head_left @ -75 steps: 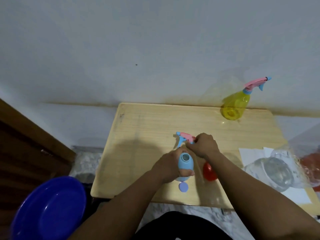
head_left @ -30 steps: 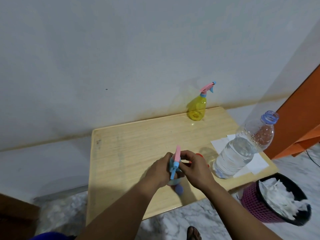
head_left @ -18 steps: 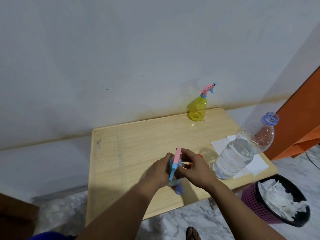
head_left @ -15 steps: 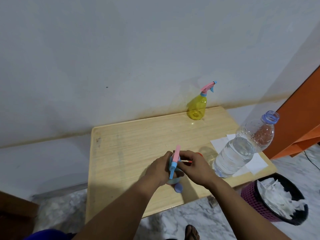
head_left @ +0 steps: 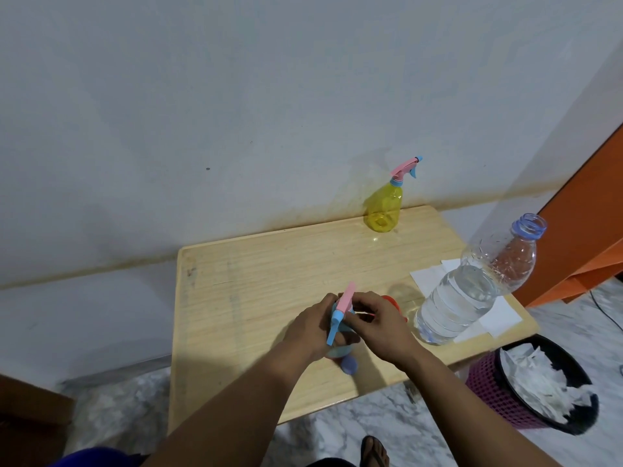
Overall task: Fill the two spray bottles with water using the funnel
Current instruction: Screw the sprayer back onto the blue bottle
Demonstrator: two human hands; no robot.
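Right fingers (head_left: 357, 306) pinch narrowly around the neck of the spray head (head_left: 342, 306), whose pink top and blue trigger stand up between the two hands; whether they are loosening or tightening it cannot be told. The left hand (head_left: 312, 326) is wrapped around the blue bottle (head_left: 338, 348), steadying it upright on the near part of the table (head_left: 256, 274). The right hand (head_left: 374, 326) hides the joint between head and bottle. A small round blue cap (head_left: 349, 365) lies on the table just near of the bottle. A red object, probably the funnel (head_left: 394, 303), shows partly behind the right hand, resting on the table and not in any bottle mouth. To the right stands the open water bottle (head_left: 472, 288), roughly half full, on white paper (head_left: 499, 315). The yellow bottle (head_left: 384, 207) stands at the far edge by the wall (head_left: 236, 112), well apart, its spray head fitted; its water level cannot be judged. A bin (head_left: 539, 389) of crumpled paper sits on the floor at right. Judged progress: work is on the blue bottle's head; with the funnel idle, no pouring is under way, and the state of the yellow bottle is unknown.
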